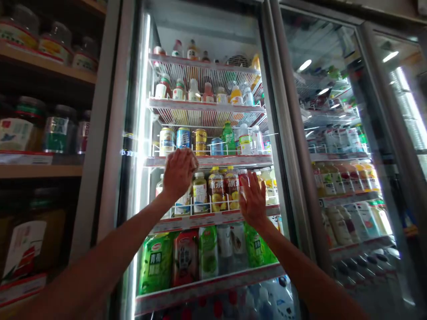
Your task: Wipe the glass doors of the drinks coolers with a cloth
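Note:
My left hand (178,173) presses a pinkish-white cloth (193,159) against the glass door (203,29) of a lit drinks fridge. Most of the cloth is hidden under the palm and fingers. Lower and to the right, my right hand (252,200) rests on or very near the glass with its fingers apart and nothing in it. Behind the glass by my left hand stand a blue can (183,138) and a gold can (200,141). Brown bottles with yellow caps (217,189) stand on the shelf between the two hands.
A metal door frame (290,133) runs down the right, with further glass-door fridges of bottles (336,178) beyond. On the left, wooden shelves (40,171) hold several jars (60,129). Green drink packs (156,262) fill part of a lower fridge shelf.

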### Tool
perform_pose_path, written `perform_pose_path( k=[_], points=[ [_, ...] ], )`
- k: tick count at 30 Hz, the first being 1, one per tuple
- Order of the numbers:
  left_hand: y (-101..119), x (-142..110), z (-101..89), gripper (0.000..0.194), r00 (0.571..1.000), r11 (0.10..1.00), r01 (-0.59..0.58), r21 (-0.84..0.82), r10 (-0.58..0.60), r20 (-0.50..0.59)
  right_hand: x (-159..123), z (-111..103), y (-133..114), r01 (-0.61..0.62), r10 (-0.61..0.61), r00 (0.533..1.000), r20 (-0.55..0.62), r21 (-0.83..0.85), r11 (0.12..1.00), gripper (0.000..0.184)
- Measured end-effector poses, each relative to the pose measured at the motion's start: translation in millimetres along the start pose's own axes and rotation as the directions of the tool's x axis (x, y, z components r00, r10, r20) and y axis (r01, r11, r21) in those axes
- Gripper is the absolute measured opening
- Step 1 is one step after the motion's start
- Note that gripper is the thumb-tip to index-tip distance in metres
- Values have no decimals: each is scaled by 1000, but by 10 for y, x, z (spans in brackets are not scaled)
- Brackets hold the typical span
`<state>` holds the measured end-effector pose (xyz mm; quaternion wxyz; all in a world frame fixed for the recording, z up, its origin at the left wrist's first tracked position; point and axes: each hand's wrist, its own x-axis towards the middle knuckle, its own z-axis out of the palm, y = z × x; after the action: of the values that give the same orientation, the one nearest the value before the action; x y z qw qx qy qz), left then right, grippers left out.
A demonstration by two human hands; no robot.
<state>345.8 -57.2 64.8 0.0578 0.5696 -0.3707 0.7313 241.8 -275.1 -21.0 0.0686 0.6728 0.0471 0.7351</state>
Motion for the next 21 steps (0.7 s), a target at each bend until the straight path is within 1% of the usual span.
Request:
perform_pose_path(
  k=[1,2,3,4,5,6,7,8,9,10,11,12,13,14,15,16,17,18,19,20,21],
  points=[
    [86,-52,-12,43,994,995,-99,-32,101,39,-10,-17,42,-4,4,1000,2,-8,1000,53],
    [175,-102,-23,42,961,964,-252,-88,260,94,-21,-34,84,-6,6,1000,6,-16,1000,53],
    [252,-137,-31,41,891,898,-412,-156,433,137,-32,-51,126,-6,6,1000,10,-23,1000,52],
    [307,-149,-33,41,804,815,-537,-219,573,158,-40,-68,169,-10,10,1000,11,-31,999,51],
    [333,-133,-27,39,758,769,-590,-247,633,159,-46,-83,213,-18,18,1000,7,-40,999,50],
    [332,-90,-10,38,777,785,-573,-235,612,149,-47,-96,259,-28,28,1000,0,-49,998,49],
    [314,-30,16,38,845,848,-493,-193,520,128,-46,-107,304,-39,38,999,-8,-58,998,49],
    [294,37,48,39,920,920,-366,-140,380,94,-42,-117,349,-48,47,999,-15,-66,997,49],
    [286,96,85,40,968,967,-238,-97,244,62,-37,-124,391,-56,55,998,-22,-73,996,48],
    [301,140,121,41,986,985,-156,-75,160,50,-31,-131,428,-60,59,998,-21,-79,995,48],
    [342,166,153,42,983,982,-167,-83,173,67,-27,-138,461,-62,61,998,-17,-84,995,48],
    [406,177,182,43,955,957,-265,-120,278,108,-24,-147,490,-62,61,998,-10,-88,994,48],
    [483,183,207,44,894,901,-395,-178,422,153,-23,-157,517,-61,61,998,-5,-92,994,48],
    [561,196,230,44,809,823,-514,-241,559,185,-24,-170,544,-59,59,998,1,-95,994,48],
    [631,224,256,45,737,758,-585,-289,645,200,-25,-186,574,-58,59,998,4,-98,994,49],
    [688,273,285,46,723,744,-596,-301,661,202,-28,-204,609,-59,60,998,4,-101,993,49],
    [733,339,318,46,775,793,-543,-277,600,198,-31,-225,650,-65,65,998,0,-105,992,49],
    [773,417,357,46,863,875,-428,-225,470,183,-35,-248,695,-73,72,997,-5,-111,991,49],
    [816,494,398,46,938,944,-284,-170,310,155,-40,-272,745,-82,81,997,-10,-117,990,49],
    [867,562,442,45,973,975,-173,-136,191,129,-45,-297,798,-90,89,996,-14,-124,988,50],
    [928,616,484,45,980,981,-143,-133,159,120,-51,-324,850,-96,95,995,-14,-134,986,51]
  ],
)
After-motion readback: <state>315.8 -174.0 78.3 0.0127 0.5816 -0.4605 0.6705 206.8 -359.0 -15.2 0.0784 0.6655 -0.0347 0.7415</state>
